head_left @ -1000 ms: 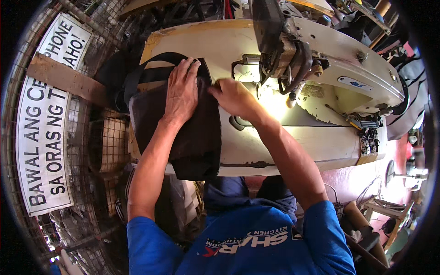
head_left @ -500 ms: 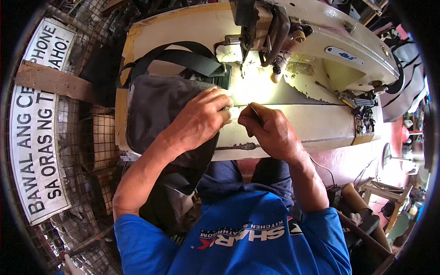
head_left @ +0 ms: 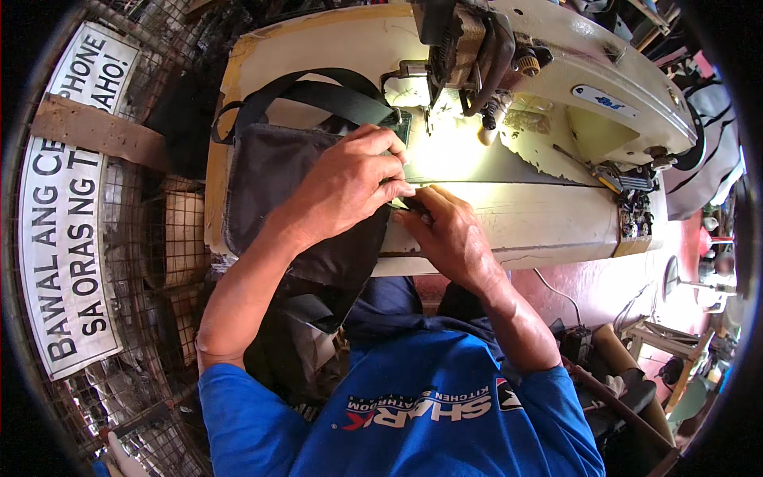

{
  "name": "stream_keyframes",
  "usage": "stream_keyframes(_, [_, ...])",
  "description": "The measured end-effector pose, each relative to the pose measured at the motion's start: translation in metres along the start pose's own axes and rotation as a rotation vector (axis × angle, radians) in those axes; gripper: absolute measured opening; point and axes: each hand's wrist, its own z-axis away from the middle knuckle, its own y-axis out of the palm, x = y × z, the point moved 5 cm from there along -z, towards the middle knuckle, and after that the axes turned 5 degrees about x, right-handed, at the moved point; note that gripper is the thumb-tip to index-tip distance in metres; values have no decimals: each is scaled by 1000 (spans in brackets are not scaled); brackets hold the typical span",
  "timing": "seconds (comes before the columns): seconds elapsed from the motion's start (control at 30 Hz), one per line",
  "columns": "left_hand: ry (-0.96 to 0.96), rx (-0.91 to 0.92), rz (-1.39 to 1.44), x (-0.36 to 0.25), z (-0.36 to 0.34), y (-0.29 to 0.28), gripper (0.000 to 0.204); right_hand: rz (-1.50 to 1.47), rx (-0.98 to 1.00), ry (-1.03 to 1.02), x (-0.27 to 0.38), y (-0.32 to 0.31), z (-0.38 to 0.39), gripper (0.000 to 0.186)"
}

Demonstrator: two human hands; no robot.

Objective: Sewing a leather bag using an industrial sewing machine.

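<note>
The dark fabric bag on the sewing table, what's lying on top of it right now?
The left hand presses on the dark fabric bag, meeting the right hand at its edge. A black strap loops above it. What the fingers pinch there is hidden.
</note>
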Motion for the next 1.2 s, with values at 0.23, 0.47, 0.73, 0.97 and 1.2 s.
stream_keyframes(0.23, [-13,13,258,-7,25,-14,26,5,-93,-30,-19,-7,13,8])
stream_keyframes(0.47, [-988,-460,-178,50,179,-73,52,945,-419,128,-78,-109,51,25])
stream_keyframes(0.73, [-708,-624,-57,13,171,-74,28,508,-109,-605,87,-28,-33,54])
stream_keyframes(0.97, [-286,-498,-177,-89,131,-77,35,681,74,-1003,148,-31,-48,46])
stream_keyframes(1.2, [-188,-537,-180,-84,147,-43,45,545,-104,-1071,107,-25,-22,32])
